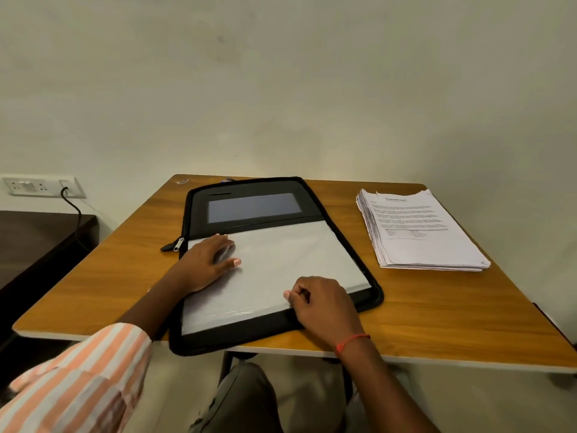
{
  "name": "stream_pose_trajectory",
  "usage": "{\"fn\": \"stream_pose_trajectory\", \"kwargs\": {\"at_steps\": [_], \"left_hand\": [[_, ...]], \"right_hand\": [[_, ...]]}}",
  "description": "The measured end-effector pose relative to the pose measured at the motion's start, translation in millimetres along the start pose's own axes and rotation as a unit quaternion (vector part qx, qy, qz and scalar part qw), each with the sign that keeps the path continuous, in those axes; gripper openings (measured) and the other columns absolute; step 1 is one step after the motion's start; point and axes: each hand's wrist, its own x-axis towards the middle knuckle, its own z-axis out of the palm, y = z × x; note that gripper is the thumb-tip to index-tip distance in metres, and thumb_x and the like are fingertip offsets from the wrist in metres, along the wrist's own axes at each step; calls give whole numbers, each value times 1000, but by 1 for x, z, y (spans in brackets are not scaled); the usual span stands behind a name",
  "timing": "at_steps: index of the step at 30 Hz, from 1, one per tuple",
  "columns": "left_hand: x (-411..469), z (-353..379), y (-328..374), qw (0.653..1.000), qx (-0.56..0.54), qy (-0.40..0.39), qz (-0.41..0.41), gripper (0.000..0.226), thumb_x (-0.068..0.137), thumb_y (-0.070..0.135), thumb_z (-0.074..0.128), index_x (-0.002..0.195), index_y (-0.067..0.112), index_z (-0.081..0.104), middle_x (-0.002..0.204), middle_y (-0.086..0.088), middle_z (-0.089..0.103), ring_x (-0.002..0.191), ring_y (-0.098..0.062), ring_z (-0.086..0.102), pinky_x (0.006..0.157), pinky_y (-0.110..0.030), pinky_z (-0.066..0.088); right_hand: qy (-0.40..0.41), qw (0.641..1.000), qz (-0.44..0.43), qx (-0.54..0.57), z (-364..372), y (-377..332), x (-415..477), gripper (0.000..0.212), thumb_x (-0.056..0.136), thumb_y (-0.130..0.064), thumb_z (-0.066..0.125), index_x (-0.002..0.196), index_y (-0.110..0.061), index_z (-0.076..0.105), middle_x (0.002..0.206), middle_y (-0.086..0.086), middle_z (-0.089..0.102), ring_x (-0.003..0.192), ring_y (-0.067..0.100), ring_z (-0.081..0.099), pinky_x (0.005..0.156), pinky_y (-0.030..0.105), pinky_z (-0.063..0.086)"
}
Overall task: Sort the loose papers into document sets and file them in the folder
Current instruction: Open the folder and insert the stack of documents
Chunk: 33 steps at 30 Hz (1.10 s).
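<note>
Open black folder (278, 251) on the table (437, 307); left hand (206, 264) flat on its plastic sleeve (281, 270), right hand (321, 303) pinching the sleeve's edge; paper stack (418, 229) at right.

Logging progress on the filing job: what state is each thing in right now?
folder: unzipped, lying open.
clear sleeve: flat on the open folder.
paper stack: piled face up, apart from the folder.
left hand: pressing flat on the sleeve.
right hand: pinching the sleeve's near edge.

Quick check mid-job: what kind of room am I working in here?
Probably a plain office or study room: a small wooden desk pushed against a bare wall, a black zip folder open on it beside a stack of printed papers, and a socket panel with a cable plugged in.
</note>
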Motion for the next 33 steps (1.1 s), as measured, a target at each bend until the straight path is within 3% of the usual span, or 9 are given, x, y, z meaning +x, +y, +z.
{"fn": "stream_pose_trajectory", "kwargs": {"at_steps": [2, 5, 7, 11, 13, 15, 23, 27, 33], "left_hand": [[3, -5, -2, 1000, -12, -8, 6, 61, 90, 63, 61, 140, 28, 54, 143, 2, 55, 126, -13, 52, 98, -27, 38], [3, -16, -2, 998, -57, -18, 25, 54, 79, 83, 54, 121, 49, 55, 135, 13, 57, 126, -7, 53, 105, -30, 42], [2, -17, -6, 996, -72, 27, 37, 31, 87, 70, 59, 110, 49, 60, 127, 14, 63, 123, -9, 59, 105, -34, 46], [-7, -17, -2, 969, -5, 247, -32, 30, 101, 42, 57, 116, 22, 75, 110, -6, 76, 84, -20, 67, 74, -35, 52], [-18, -12, 6, 956, 3, 282, -82, 35, 103, 40, 54, 118, 16, 74, 96, -10, 75, 72, -17, 60, 64, -32, 45], [-30, -3, 3, 961, -1, 255, -111, 35, 104, 40, 51, 113, 15, 73, 85, -7, 70, 74, -21, 60, 65, -33, 43], [-12, -10, -15, 966, -67, 215, -124, 35, 103, 41, 55, 112, 13, 74, 102, -11, 73, 95, -30, 65, 79, -37, 47], [1, -21, -21, 962, -84, 228, -125, 34, 103, 36, 56, 110, 8, 74, 99, -15, 74, 88, -28, 63, 78, -37, 45], [12, -8, 26, 974, -59, 208, -74, 21, 99, 28, 63, 110, 14, 74, 114, -7, 73, 105, -24, 66, 88, -38, 48]], "right_hand": [[-1, 1000, 11, 21, 6, 6, -4, 25, 95, -44, 63, 78, -26, 66, 75, -10, 66, 72, 6, 60, 69, 19, 49], [-1, 997, 14, 74, 12, 5, -6, 25, 94, -42, 64, 79, -23, 68, 75, -13, 66, 74, 4, 61, 69, 14, 47], [-12, 993, 15, 120, 9, 6, -4, 23, 94, -39, 65, 79, -22, 70, 75, -13, 67, 76, 3, 62, 69, 11, 45], [-14, 984, 4, 175, 8, 12, -8, 20, 95, -34, 66, 80, -21, 71, 77, -11, 68, 79, 5, 64, 72, 16, 51], [-8, 984, 0, 175, 9, 13, -9, 20, 95, -34, 66, 82, -21, 71, 79, -11, 69, 81, 6, 64, 75, 19, 55], [-8, 985, -1, 173, 11, 15, -7, 19, 95, -34, 66, 82, -21, 71, 80, -11, 69, 81, 5, 65, 76, 20, 55], [-6, 985, 6, 172, 15, 14, -4, 20, 95, -35, 66, 81, -21, 71, 77, -11, 68, 80, 5, 64, 71, 13, 51], [-12, 983, 16, 181, 13, 12, -5, 19, 95, -34, 66, 83, -20, 72, 78, -10, 69, 80, 5, 64, 72, 13, 51], [-19, 952, 47, 300, -19, 19, 1, 15, 96, -23, 66, 88, -13, 74, 79, 0, 72, 72, 9, 67, 64, 19, 54]]}}
